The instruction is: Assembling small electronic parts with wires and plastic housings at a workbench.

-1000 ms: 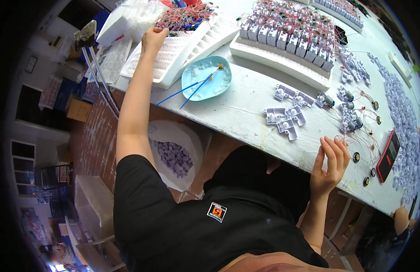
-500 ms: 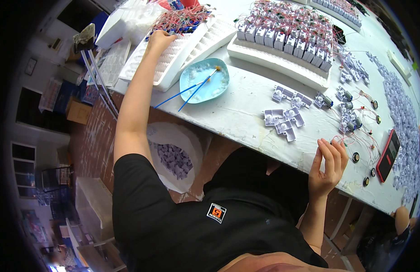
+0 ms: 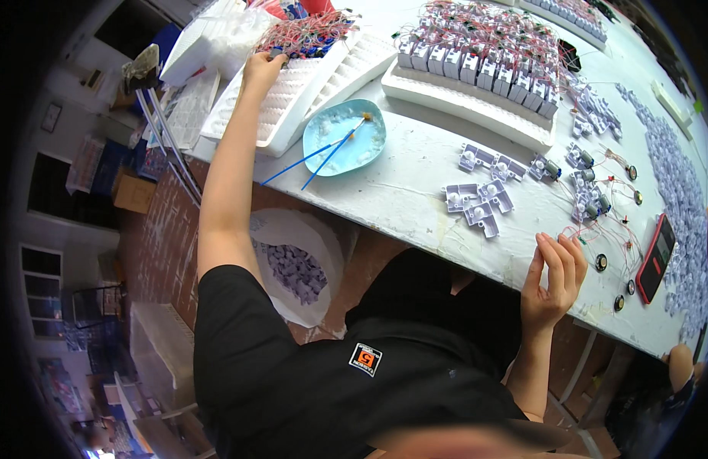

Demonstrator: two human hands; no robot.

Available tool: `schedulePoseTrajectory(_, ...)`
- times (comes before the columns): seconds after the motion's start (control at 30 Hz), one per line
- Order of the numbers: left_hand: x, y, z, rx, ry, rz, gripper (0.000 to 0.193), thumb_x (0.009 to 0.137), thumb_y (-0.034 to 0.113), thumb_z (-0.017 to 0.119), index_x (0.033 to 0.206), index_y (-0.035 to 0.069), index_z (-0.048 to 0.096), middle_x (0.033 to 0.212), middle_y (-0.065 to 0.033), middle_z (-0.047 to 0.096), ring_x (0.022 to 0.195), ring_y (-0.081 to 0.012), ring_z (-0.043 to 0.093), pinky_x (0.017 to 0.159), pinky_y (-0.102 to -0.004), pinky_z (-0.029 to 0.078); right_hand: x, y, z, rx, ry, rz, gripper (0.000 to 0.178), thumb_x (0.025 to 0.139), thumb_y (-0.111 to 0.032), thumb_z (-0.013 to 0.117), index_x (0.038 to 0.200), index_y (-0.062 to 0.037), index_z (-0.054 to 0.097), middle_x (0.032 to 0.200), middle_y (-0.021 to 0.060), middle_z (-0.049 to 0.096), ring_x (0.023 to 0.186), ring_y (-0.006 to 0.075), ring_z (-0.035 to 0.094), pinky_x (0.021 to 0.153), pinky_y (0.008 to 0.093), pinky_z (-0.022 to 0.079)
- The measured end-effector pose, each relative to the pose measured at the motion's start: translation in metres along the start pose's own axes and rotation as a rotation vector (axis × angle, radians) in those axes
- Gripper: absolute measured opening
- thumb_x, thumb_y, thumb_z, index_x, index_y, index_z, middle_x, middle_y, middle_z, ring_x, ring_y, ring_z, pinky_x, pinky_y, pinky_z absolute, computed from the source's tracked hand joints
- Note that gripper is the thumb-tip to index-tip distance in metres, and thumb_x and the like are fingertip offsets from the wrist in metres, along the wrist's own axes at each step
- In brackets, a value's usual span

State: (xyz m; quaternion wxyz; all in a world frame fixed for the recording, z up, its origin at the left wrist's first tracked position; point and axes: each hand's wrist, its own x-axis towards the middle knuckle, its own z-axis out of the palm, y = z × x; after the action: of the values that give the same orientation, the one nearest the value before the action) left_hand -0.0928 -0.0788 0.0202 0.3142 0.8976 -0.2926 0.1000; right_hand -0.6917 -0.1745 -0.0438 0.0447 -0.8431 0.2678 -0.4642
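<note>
At the far left, my left hand (image 3: pixel 260 73) reaches over a white foam tray (image 3: pixel 289 96). Its fingers are closed on a small dark-blue motor (image 3: pixel 276 53) beside the heap of red-wired parts (image 3: pixel 312 34); the fingers partly hide it. My right hand (image 3: pixel 553 283) rests at the table's front edge, fingers loosely curved and apart, holding nothing I can see. Thin red wires (image 3: pixel 576 229) lie by its fingertips. Beyond that hand are pale grey plastic housings (image 3: pixel 480 203) and several housings fitted with motors (image 3: pixel 589 203), wired to small round speakers (image 3: pixel 601 262).
A light-blue dish (image 3: pixel 342 161) with two blue-handled brushes (image 3: pixel 323 161) across it stands mid-left. Behind, a foam tray (image 3: pixel 468 115) bears rows of wired housings. A red-edged phone (image 3: pixel 656 260) lies right, near a long pile of grey parts (image 3: pixel 683 229). A bag of parts (image 3: pixel 296 271) sits below.
My left hand has drawn back slightly to the left from the wired heap, with the small dark-blue motor now showing at its fingertips. My right hand has stayed in place.
</note>
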Motion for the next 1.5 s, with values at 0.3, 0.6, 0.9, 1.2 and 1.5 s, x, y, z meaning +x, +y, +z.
schedulePoseTrajectory(0.3,-0.058,0.025,-0.043,-0.612,0.037,-0.136,0.02,0.089,0.022,0.074,0.094,0.002,0.074,0.086,-0.0029,0.07,0.075,-0.0108,0.062,0.069,-0.0261,0.052,-0.001,-0.002,0.002,0.039,-0.004,-0.003,0.027,0.079,0.007,0.071,0.102,-0.0059,0.073,0.101,0.0064,0.072,0.103,0.0282,0.064,0.101,0.0475,0.048)
schedulePoseTrajectory(0.6,-0.179,0.16,-0.057,-1.277,-0.458,-0.027,0.016,0.095,0.014,0.068,0.104,0.001,0.07,0.093,-0.0043,0.071,0.081,-0.0115,0.063,0.078,-0.0289,0.052,0.002,0.001,-0.007,0.149,0.015,0.047,0.026,0.08,0.008,0.071,0.102,-0.0053,0.074,0.101,0.0075,0.072,0.102,0.03,0.064,0.095,0.0436,0.05)
schedulePoseTrajectory(0.9,-0.336,0.255,0.037,-0.931,-0.768,0.398,0.019,0.09,0.008,0.072,0.107,-0.001,0.07,0.095,-0.0041,0.057,0.078,-0.0101,0.056,0.072,-0.0245,0.046,0.007,-0.025,-0.008,1.329,-0.205,0.795,0.047,0.101,-0.013,0.057,0.146,-0.0053,0.046,0.116,0.0076,0.062,0.091,0.0091,0.058,0.078,0.0242,0.052)
schedulePoseTrajectory(1.2,-0.349,0.255,0.048,-0.835,-0.552,0.393,0.035,0.088,0.004,0.072,0.123,-0.001,0.067,0.088,-0.0069,0.061,0.072,-0.0121,0.058,0.066,-0.0265,0.049,0.012,0.018,-0.019,0.471,-0.289,0.515,0.029,0.098,-0.01,0.059,0.125,-0.0002,0.065,0.088,0.0077,0.064,0.071,0.009,0.056,0.067,0.0249,0.046)
schedulePoseTrajectory(1.5,-0.34,0.245,0.055,-0.895,-0.543,0.354,0.043,0.093,0.001,0.066,0.134,-0.007,0.057,0.091,-0.0079,0.064,0.08,-0.0119,0.063,0.071,-0.0255,0.051,0.05,0.032,0.008,0.208,-0.213,0.352,0.03,0.093,-0.013,0.066,0.119,0.0017,0.064,0.097,0.0149,0.067,0.079,0.0282,0.066,0.075,0.0385,0.053)
